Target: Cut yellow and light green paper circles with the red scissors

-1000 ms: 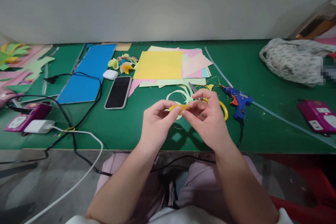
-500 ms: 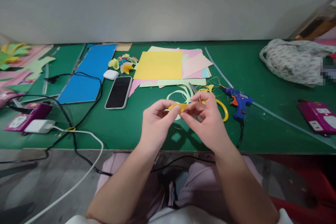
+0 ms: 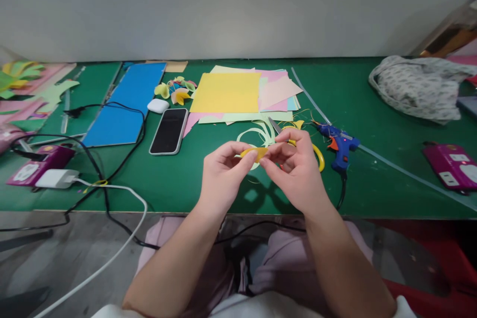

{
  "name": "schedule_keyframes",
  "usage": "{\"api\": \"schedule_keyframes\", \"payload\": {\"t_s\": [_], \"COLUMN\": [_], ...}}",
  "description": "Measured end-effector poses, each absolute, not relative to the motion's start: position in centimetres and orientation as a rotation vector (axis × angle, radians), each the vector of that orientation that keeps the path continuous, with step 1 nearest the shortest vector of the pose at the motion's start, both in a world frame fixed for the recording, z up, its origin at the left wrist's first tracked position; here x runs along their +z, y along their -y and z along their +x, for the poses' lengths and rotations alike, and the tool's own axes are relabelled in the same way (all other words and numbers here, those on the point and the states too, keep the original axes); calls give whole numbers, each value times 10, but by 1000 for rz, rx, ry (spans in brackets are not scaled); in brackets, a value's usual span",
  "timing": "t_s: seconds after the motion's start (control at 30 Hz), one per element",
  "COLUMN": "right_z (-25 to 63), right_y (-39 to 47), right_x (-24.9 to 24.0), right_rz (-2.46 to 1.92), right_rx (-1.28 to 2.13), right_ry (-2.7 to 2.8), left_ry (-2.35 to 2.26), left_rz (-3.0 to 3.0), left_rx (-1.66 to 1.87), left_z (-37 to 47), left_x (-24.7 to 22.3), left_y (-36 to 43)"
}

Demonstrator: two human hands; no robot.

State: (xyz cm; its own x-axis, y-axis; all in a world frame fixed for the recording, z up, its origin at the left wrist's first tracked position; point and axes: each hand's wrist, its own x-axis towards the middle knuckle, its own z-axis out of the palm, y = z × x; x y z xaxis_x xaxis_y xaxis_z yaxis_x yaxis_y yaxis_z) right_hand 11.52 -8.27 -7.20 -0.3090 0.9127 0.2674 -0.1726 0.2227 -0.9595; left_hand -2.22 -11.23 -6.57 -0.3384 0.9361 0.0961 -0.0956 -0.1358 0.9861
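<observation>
A small yellow paper piece (image 3: 254,152) is held in the air above the near part of the green counter (image 3: 372,109), between both hands. Its long axis runs roughly level, left to right across the view, with one end toward each hand; the shape is narrow and slightly curved. The left hand (image 3: 223,176) has its fingers (image 3: 249,160) closed on the piece's left end, thumb and forefinger pinching. The right hand (image 3: 296,169) has its fingers closed on the right end in a like pinch.

Directly behind the hands lie yellow-handled scissors (image 3: 316,151) and pale green paper curls (image 3: 257,134) on the counter. Just to the right rests a blue glue gun (image 3: 341,145), its cord running off the near edge. Further back sits a stack of coloured paper sheets (image 3: 227,92), yellow uppermost. To the left lie a phone (image 3: 169,130), face up, a white earbud case (image 3: 158,105) and a blue sheet (image 3: 126,104). A patterned cloth (image 3: 413,84) lies at the far right.
</observation>
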Motion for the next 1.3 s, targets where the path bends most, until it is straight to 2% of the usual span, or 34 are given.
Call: {"api": "schedule_keyframes", "payload": {"t_s": [1.13, 1.3], "right_z": [124, 120], "right_y": [77, 79], "right_x": [-69, -70], "right_rz": [-694, -684], "right_rx": [1340, 1275], "right_ry": [1345, 1299], "left_ry": [-1358, -1221], "left_rz": [1193, 1122], "left_rx": [1421, 1471], "left_z": [-26, -19], "left_x": [-68, -69], "left_y": [114, 114]}}
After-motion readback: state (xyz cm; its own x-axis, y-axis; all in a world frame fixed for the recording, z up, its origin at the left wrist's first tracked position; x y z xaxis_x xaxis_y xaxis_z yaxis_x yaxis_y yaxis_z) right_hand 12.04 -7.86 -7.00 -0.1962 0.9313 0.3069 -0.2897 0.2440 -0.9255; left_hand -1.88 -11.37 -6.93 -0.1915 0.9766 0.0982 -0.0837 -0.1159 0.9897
